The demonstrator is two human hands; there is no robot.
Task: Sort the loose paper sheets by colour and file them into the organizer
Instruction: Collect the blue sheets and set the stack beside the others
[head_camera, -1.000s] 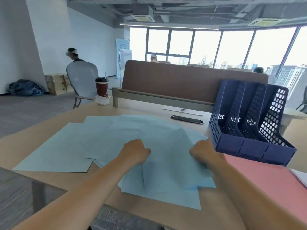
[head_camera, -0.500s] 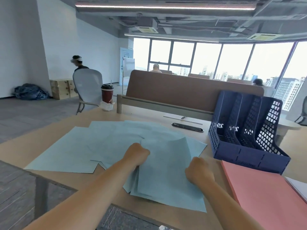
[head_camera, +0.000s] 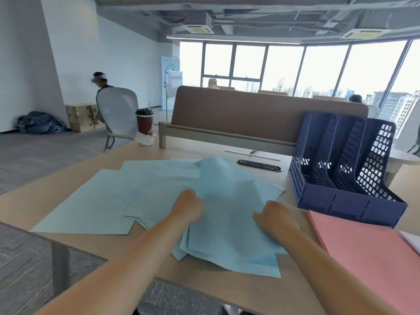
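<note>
While both hands work at 6 o'clock on the desk [head_camera: 45, 201], the left hand [head_camera: 188, 208] clenches the left edge of a gathered bunch of blue sheets [head_camera: 227, 223] and the right hand [head_camera: 275, 217] grasps its right side, with the paper humped up between them. Loose sheets [head_camera: 91, 212] lie fanned flat toward 10 o'clock. The dark blue organizer [head_camera: 341, 201] stands at 2 o'clock, and a pink stack [head_camera: 363, 251] lies just beside it at 4 o'clock.

The blue sheets [head_camera: 159, 196] are thin matt paper, a little creased. The pink sheets [head_camera: 363, 253] are smooth, flat paper. The organizer [head_camera: 341, 202] is dark blue plastic mesh, slightly shiny. The desk [head_camera: 56, 189] has a pale, matt, wood-look top. The divider [head_camera: 261, 114] seems covered in brown cloth.
</note>
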